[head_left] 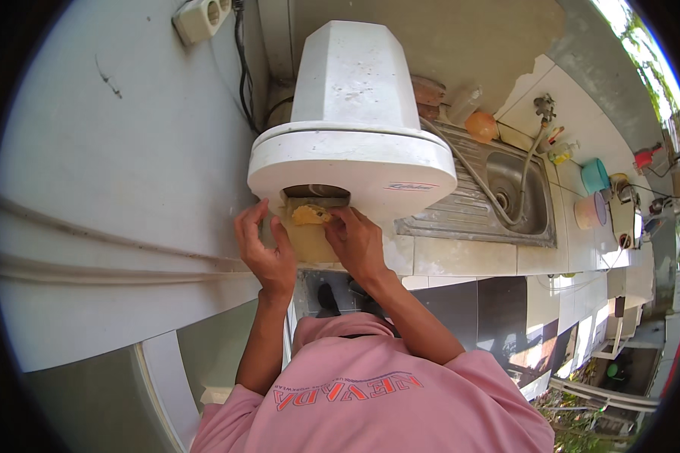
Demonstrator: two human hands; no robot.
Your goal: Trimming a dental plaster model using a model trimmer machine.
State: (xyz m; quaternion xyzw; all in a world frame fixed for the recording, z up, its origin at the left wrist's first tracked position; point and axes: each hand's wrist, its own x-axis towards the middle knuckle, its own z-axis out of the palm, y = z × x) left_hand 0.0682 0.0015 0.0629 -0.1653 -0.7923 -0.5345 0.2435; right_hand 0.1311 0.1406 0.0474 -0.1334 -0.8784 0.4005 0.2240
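In front of me stands a white appliance (351, 147) with a tall, many-sided hood and a dark rounded opening (316, 193) low in its front. A yellowish-brown lumpy piece (308, 215) is just below that opening; its exact kind is not clear. The fingers of my right hand (359, 245) close on the right end of this piece. My left hand (267, 253) is raised at the left of the opening, its thumb and fingers apart and nothing in it. Beneath the piece, a pale yellow surface (310, 245) shows between my hands.
To the right is a steel sink (517, 192) with a hose (472, 174) lying across its drainer. Beyond it are an orange rounded object (481, 127), a teal tub (594, 176) and a pink tub (590, 211). A grey-white wall (129, 151) rises close on the left, with a power socket (202, 19) above.
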